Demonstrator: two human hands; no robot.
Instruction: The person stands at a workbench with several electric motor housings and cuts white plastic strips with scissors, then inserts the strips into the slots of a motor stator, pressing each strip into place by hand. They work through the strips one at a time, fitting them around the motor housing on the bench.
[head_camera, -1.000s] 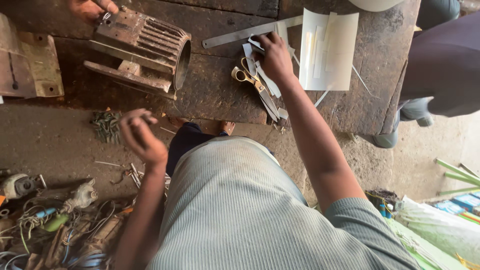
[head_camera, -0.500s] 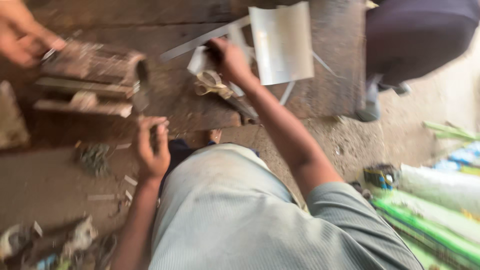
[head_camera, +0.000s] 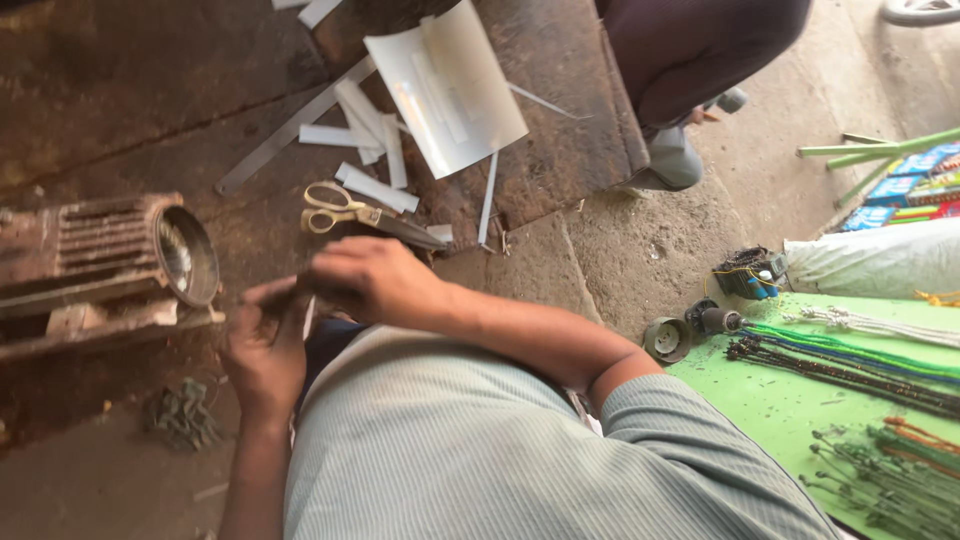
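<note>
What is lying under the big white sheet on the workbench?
Under the white sheet lie cut white strips, poking out at its left edge, on the dark workbench. Whatever sits beneath its middle is covered.

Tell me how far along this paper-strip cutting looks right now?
Several white strips already lie cut beside the scissors, which are set down. Both hands are busy together: the right hand meets the left hand over something small I cannot make out. A large white sheet is uncut, and the rusty motor housing sits untouched beside them.
</note>
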